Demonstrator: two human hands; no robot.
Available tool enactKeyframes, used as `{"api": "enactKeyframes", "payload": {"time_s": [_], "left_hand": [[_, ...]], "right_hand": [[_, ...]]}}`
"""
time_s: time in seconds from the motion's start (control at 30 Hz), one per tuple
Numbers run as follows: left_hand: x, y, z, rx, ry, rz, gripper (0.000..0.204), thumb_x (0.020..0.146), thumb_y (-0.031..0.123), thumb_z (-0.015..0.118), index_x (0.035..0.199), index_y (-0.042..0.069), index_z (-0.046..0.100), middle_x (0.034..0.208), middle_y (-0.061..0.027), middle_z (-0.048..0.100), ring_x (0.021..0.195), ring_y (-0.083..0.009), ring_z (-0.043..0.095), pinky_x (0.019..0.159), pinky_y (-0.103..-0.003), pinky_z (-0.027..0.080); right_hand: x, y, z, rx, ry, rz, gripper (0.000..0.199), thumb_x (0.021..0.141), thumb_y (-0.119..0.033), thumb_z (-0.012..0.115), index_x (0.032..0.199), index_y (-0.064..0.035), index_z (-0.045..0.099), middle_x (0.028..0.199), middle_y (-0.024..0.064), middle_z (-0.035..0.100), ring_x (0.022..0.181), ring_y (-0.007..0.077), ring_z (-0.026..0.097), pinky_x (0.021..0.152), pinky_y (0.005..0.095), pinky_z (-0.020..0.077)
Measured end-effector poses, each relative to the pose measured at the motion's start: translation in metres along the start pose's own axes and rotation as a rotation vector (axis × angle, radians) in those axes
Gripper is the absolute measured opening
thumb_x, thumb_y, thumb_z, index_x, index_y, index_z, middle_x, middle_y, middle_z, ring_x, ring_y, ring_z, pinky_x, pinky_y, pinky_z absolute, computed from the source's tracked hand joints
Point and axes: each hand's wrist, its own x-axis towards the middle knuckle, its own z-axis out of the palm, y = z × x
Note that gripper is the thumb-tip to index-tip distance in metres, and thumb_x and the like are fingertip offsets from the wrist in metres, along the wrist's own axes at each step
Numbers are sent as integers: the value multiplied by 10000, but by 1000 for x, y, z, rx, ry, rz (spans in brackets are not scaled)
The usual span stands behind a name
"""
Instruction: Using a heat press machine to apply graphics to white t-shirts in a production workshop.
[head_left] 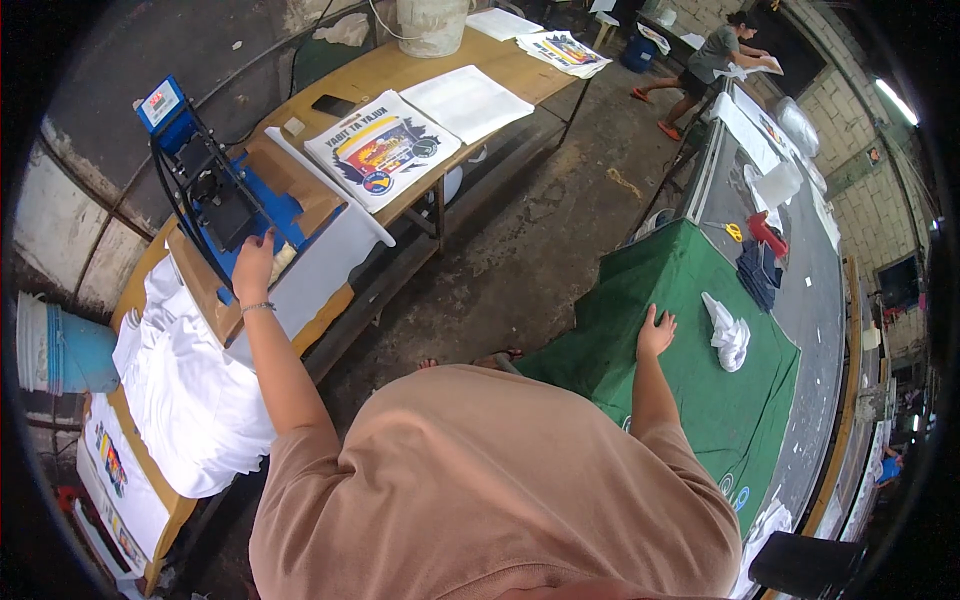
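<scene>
At the front of a blue heat press [235,205], my left hand [253,265] is closed, with its fingers partly turned from view. What it grips, if anything, is hidden. A cream-coloured piece [284,262] lies beside its fingers, and the press's black bar curves down just left of it. White cloth [345,265] hangs from the press's brown-covered base. My right hand [655,332] rests open with fingers spread on the green cloth [690,385] over the right-hand table. A crumpled white cloth [728,335] lies to its right.
Printed sheets [380,148], blank white sheets [467,103], a phone [333,105] and a bucket [432,25] stand on the left table. White shirts [195,380] are heaped nearer me. Yellow scissors [733,232] lie on the right table. A person [715,60] works at its far end.
</scene>
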Motion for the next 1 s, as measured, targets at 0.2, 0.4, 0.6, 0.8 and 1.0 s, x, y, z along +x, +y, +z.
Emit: {"api": "enactKeyframes", "payload": {"time_s": [0.2,0.4,0.6,0.8,1.0], "left_hand": [[2,-1,1,29,-4,8,547,863,522,385,1073,62,594,1080,-178,601,1030,-333,559,851,-406,435],[4,-4,3,25,-20,-8,557,867,528,368,1069,62,599,1100,-171,595,1040,-329,554,856,-404,434],[6,1,3,92,-143,-27,577,885,513,315,1036,43,614,1087,-202,586,1020,-348,559,859,-427,432],[-19,-9,7,42,146,190,450,877,381,403,750,15,631,737,-201,629,719,-361,622,694,-460,486],[-39,-22,-14,40,33,357,368,844,361,494,801,19,620,732,-161,625,708,-318,612,707,-428,464]], "right_hand": [[2,4,1,-5,1,-1,678,862,-553,419,1291,-28,441,1419,130,311,1340,270,220,1097,390,146],[3,5,7,-15,32,-7,679,853,-573,418,1282,-48,461,1409,112,337,1334,255,241,1094,381,156],[-6,-14,-5,-233,165,-221,536,867,-424,468,1238,-37,482,1365,107,396,1294,266,307,1073,386,212],[-122,-236,-1,315,-270,-1079,391,729,-44,596,1114,-20,538,1111,178,560,1031,355,525,906,435,403],[-325,-450,-18,450,-585,-2049,594,718,-127,627,1269,-55,416,1281,95,456,1197,268,419,1028,392,304]]}}
